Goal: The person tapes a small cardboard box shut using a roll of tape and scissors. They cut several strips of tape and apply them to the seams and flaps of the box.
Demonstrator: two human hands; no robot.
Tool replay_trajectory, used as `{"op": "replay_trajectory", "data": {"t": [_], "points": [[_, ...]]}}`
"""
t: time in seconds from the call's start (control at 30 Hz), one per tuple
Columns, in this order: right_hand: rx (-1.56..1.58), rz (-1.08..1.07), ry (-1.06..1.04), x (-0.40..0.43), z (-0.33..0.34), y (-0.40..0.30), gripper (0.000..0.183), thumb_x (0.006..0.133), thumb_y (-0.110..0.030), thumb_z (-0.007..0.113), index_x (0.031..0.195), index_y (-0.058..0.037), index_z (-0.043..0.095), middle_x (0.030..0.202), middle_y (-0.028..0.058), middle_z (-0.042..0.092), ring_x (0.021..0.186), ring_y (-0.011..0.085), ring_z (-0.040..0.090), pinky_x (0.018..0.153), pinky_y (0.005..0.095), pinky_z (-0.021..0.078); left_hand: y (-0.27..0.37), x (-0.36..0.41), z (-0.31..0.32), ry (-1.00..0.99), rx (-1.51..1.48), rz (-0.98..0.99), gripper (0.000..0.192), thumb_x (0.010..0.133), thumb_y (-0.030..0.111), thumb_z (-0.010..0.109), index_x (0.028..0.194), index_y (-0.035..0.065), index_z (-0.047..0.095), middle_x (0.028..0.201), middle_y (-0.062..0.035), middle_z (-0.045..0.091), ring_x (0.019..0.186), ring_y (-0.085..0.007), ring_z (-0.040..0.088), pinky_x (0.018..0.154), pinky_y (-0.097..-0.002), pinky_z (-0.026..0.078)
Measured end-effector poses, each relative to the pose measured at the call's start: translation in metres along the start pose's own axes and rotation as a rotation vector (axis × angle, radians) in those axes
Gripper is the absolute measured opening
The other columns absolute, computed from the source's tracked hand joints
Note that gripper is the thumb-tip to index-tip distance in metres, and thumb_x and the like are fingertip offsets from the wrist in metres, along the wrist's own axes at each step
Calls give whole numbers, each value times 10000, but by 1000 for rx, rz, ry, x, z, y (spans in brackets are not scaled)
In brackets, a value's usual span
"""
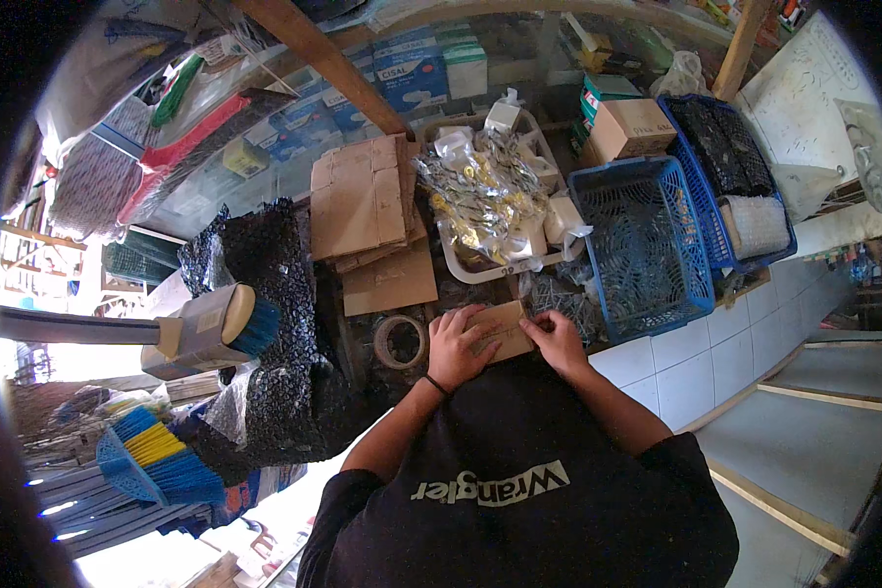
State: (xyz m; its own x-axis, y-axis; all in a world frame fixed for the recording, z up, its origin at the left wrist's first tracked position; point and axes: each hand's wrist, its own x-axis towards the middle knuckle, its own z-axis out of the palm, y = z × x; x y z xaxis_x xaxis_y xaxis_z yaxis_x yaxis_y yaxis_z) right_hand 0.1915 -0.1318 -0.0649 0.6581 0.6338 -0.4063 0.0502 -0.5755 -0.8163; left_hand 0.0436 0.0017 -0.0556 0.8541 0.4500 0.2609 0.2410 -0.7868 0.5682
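A small flat piece of brown cardboard (511, 331), perhaps a folded box, lies close to my body. My left hand (461, 347) rests on its left part with the fingers spread. At the right edge of the cardboard, my right hand (556, 341) pinches it between thumb and fingers. A roll of tape (400, 342) lies just left of my left hand. Beyond both hands stands a white plastic tray (478, 276) heaped with small clear packets of metal parts and small white boxes. Loose screws or nails (562, 300) in plastic lie above my right hand.
Stacked cardboard sheets (356, 198) lie left of the tray. A blue plastic basket (694, 312) stands to its right, beside another blue basket (788, 246) holding bubble-wrapped things. Black bubble wrap (287, 294) and a blue-bristled broom (253, 323) are at the left. A wooden post (331, 62) slants beyond.
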Motion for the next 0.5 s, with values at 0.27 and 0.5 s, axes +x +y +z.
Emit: {"op": "replay_trajectory", "data": {"t": [0.27, 0.5], "points": [[150, 6, 3, 26, 10, 1, 412, 752, -371, 699, 832, 19, 590, 748, 80, 615, 678, 158, 571, 632, 287, 447, 0, -1, 1, 3, -7, 1, 275, 680, 273, 722, 935, 193, 656, 1152, -38, 535, 1034, -265, 506, 860, -420, 372], [246, -1, -32, 22, 10, 9, 366, 765, -342, 695, 842, 0, 590, 754, 48, 596, 677, 138, 542, 630, 275, 432, -1, -1, 2, 14, 11, 1, 263, 674, 271, 726, 915, 187, 661, 1129, -35, 545, 1029, -262, 507, 844, -414, 381]]}}
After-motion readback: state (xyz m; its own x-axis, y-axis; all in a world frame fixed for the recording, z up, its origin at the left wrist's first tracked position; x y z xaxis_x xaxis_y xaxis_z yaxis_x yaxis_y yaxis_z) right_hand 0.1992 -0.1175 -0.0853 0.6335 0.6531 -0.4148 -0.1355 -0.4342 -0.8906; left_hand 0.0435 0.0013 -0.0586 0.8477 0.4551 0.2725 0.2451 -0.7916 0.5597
